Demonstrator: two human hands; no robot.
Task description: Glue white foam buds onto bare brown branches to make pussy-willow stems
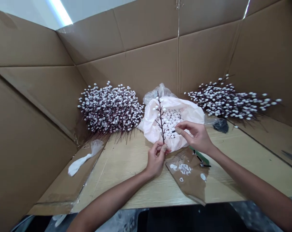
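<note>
Creased cardboard point(148, 67) encloses the wood-grained counter point(124, 161). Left hand point(157, 158) grips a branching twig point(161, 124); right hand point(196, 136) pinches a dark sliver point(174, 131).

The right edge cuts off a metal tool point(291, 157); the left fingers point(163, 149) partly hide the twig point(161, 121).

I count two hands of mine, left point(157, 158) and right point(197, 135); one twig point(161, 124); two berry heaps, left point(110, 108) and right point(229, 101); one pale bag point(149, 120); one white pouch point(79, 163) at left; one card point(191, 186) near, bearing four white patches point(185, 169).
</note>
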